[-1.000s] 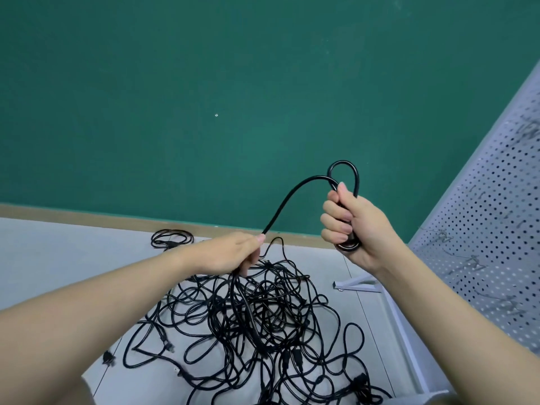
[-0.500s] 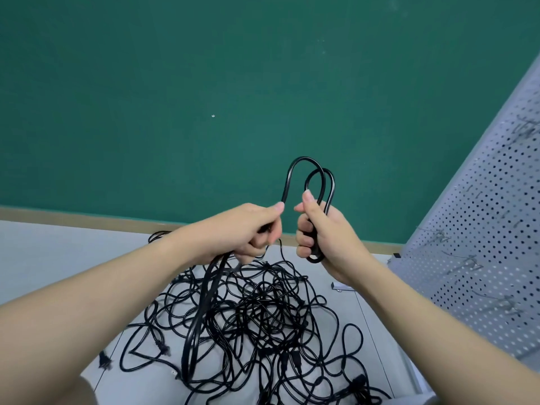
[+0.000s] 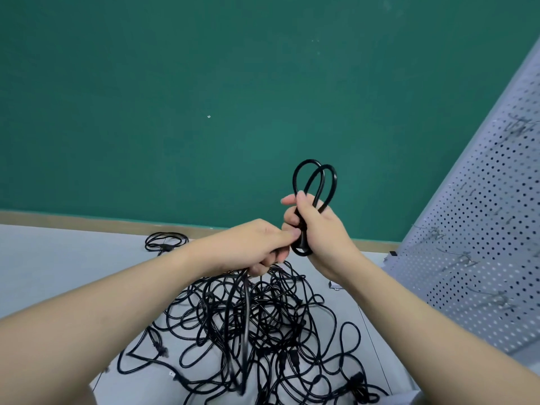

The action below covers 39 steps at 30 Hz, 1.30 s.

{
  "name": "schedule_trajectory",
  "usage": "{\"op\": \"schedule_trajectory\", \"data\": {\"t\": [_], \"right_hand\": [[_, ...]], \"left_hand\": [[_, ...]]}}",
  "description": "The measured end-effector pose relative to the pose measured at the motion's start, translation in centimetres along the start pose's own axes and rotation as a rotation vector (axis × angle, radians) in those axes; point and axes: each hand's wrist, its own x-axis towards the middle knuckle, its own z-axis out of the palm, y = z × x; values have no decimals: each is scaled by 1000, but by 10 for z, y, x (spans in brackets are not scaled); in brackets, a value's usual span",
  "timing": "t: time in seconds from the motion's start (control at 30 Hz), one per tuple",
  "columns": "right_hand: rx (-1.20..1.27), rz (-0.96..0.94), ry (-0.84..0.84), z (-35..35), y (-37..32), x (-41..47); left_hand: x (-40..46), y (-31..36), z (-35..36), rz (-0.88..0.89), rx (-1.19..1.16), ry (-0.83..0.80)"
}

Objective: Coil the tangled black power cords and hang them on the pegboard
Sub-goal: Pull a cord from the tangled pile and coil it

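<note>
- The right hand [image 3: 317,229] was raised in front of the green wall [image 3: 204,97], its fingers curled tight round a small coil [image 3: 314,182] of black cord.
- Two loops of the coil stood up above the fist, overlapping; a lower bend stuck out beneath the fingers.
- The left hand [image 3: 257,244] was just beside the right, its fingertips touching the coil's lower part, fingers curled round the cord where it left the coil.
- From under the left hand that cord dropped straight down into the pile [image 3: 257,331]; the hanging stretch was blurred.
- The pile lay on the grey floor [image 3: 58,267] below both hands, a loose tangle of many black cords with several plugs showing at its edges.
- How many cords made up the pile could not be told.
- A second coil [image 3: 166,242] lay on the floor by the wall's base, to the left of the hands and well apart from the pile.
- The pegboard [image 3: 482,214] stood to the right, white and perforated, leaning across the corner of the view, with wire hooks [image 3: 464,260] on its face.
- No cord hung on the hooks that showed.
- The pegboard was near the right forearm but not touching it.
</note>
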Motion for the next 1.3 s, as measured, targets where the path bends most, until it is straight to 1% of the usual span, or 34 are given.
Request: {"op": "schedule_trajectory", "data": {"t": [0.1, 0.17, 0.23, 0.3, 0.37, 0.47, 0.6, 0.63, 0.67, 0.7, 0.77, 0.83, 0.9, 0.97, 1.07, 1.13, 1.2, 1.27, 1.3], "right_hand": [[321, 63, 71, 1, -9, 0], [456, 88, 146, -1, -11, 4], [567, 109, 236, -10, -15, 13], [693, 108, 311, -26, -21, 24], [699, 94, 345, -43, -23, 31], [617, 96, 358, -57, -18, 35], [542, 100, 344, -68, -17, 38], [523, 104, 335, -71, -16, 37], [502, 112, 323, -73, -15, 36], [481, 125, 304, -75, -13, 35], [446, 156, 245, -74, -10, 30], [420, 180, 185, -68, -9, 26], [410, 187, 140, -57, -10, 22], [405, 190, 97, -45, -13, 18], [380, 182, 37, -30, -17, 13], [362, 164, 12, -24, -18, 10], [362, 144, 7, -23, -20, 8], [395, 132, 31, -27, -22, 7], [422, 128, 58, -31, -24, 8]], "left_hand": [[3, -3, -1, 37, -14, 30], [3, -3, -1, 65, -11, 15], [1, -5, -3, 78, 91, -6], [-2, -10, -7, 35, 268, -61], [-4, -18, -10, -29, 413, -106], [-1, -27, -15, -146, 561, -99], [2, -56, -34, -300, 929, -177], [3, -66, -41, -349, 995, -192], [2, -72, -47, -373, 1005, -176], [2, -78, -51, -365, 969, -128], [3, -82, -56, -292, 839, -26], [5, -79, -54, -225, 746, 15], [7, -73, -43, -175, 719, -6], [9, -57, -25, -67, 635, -22], [12, -28, 10, 132, 298, -124], [10, -13, 29, 162, 90, -149], [10, -9, 36, 146, -109, -180], [10, -8, 33, 159, -173, -221], [10, -8, 29, 154, -147, -229]]}}
